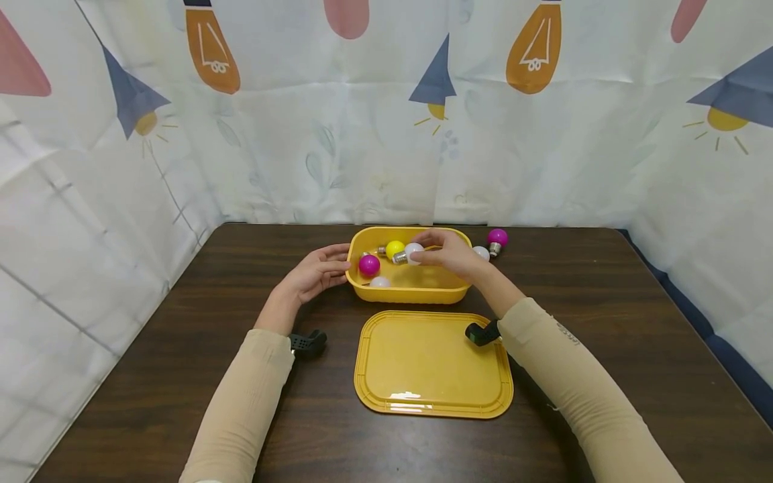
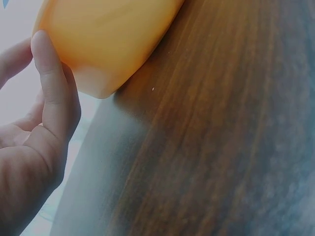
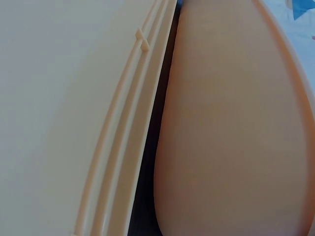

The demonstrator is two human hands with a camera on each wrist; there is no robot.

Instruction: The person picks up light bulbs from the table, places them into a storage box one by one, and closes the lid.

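Observation:
My right hand (image 1: pixel 443 251) pinches a white light bulb (image 1: pixel 414 251) between thumb and fingers, over the inside of a yellow plastic box (image 1: pixel 417 295). The bulb's metal screw base points left. My left hand (image 1: pixel 317 272) is at the box's left end, its fairly straight fingers right at the rim; in the left wrist view, the thumb (image 2: pixel 47 54) lies against the outer wall. Inside the box are a yellow bulb (image 1: pixel 395 249), a magenta bulb (image 1: pixel 370 265) and a partly hidden white bulb (image 1: pixel 380 282). The right wrist view shows the box wall (image 3: pixel 236 123) without the hand.
The yellow lid (image 1: pixel 431 362) lies flat in front of the box, under the right wrist. Right of the box, a magenta bulb (image 1: pixel 498 237) and another white bulb (image 1: pixel 481 252) rest on the dark wooden table (image 1: pixel 604 302). A patterned curtain (image 1: pixel 374 154) hangs behind the table.

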